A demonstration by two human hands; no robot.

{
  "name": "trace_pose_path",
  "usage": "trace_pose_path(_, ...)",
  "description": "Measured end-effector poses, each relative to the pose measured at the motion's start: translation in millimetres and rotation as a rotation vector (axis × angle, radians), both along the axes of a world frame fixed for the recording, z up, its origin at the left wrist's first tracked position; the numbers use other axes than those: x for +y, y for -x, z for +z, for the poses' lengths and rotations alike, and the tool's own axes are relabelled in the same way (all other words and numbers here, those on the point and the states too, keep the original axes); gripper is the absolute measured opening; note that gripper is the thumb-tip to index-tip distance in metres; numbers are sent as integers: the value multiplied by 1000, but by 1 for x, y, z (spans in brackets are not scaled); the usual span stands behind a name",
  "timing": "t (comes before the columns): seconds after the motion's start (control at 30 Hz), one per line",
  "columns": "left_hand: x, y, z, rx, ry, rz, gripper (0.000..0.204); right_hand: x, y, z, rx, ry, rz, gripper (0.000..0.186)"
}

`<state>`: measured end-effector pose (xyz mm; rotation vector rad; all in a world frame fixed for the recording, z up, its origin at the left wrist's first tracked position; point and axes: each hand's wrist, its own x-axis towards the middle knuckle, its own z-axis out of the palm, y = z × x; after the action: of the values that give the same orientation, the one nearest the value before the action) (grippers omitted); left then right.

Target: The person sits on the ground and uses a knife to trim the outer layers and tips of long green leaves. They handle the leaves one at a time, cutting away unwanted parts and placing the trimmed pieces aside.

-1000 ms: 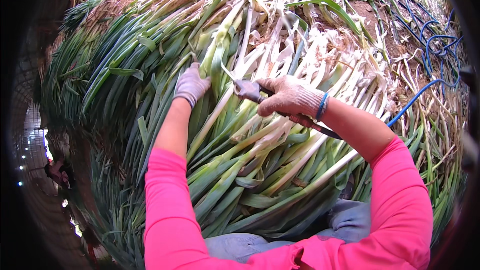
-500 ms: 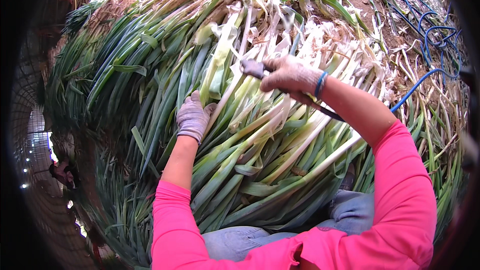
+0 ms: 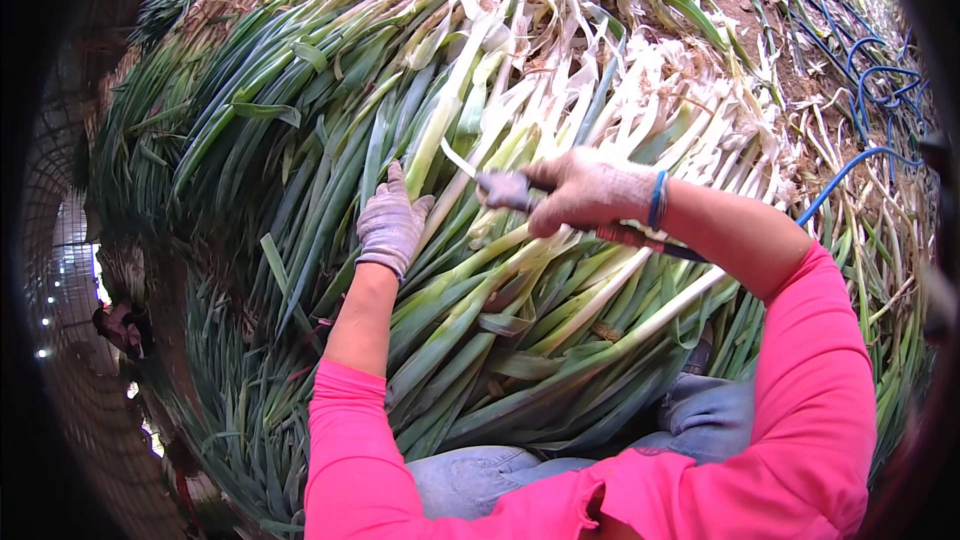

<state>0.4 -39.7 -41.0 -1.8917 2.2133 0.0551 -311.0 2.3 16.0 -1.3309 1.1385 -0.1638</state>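
Observation:
My left hand (image 3: 391,220), in a pale knit glove, is closed on the lower part of a thick green onion stalk (image 3: 446,118), with its index finger pointing up along it. Loose peeling skin hangs about the stalk's upper part. Gripped in my gloved right hand (image 3: 597,190) is a grey air blow gun (image 3: 506,190), aimed left toward that stalk. A dark hose (image 3: 672,249) passes under my right wrist from it. Next to the gun's front shows a thin white curved strip (image 3: 458,159); I cannot tell whether it is peel or nozzle.
Heaped green onions (image 3: 270,130) lie at the left, and more with white root ends (image 3: 700,130) spread beneath my hands. A blue air hose (image 3: 850,175) loops at the right over soil and dry leaves. My jeans-clad legs (image 3: 480,475) are at the near edge. Netting (image 3: 60,270) hangs far left.
My right hand and the air blow gun have come down and slightly nearer to me. The stalk's loose skin has shifted upward. My left hand stays almost in place, its index finger now extended.

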Motion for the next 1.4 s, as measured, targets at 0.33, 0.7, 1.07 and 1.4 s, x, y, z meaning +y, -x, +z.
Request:
trace_pose_path(0.33, 28, -19, 2, 12, -67, -15, 87, -62, 17, -3, -104, 73, -325, 33)
trace_pose_path(0.7, 47, -15, -3, 29, -145, -25, 85, -116, 28, -42, 45, 139, -502, 36)
trace_pose_path(1.07, 45, -19, -7, -32, -127, -7, 84, -59, 42, -35, 120, 156, -405, 40)
trace_pose_path(1.4, 69, -12, 15, 226, -76, -355, 51, -30, 44, -10, 34, 158, -303, 35)
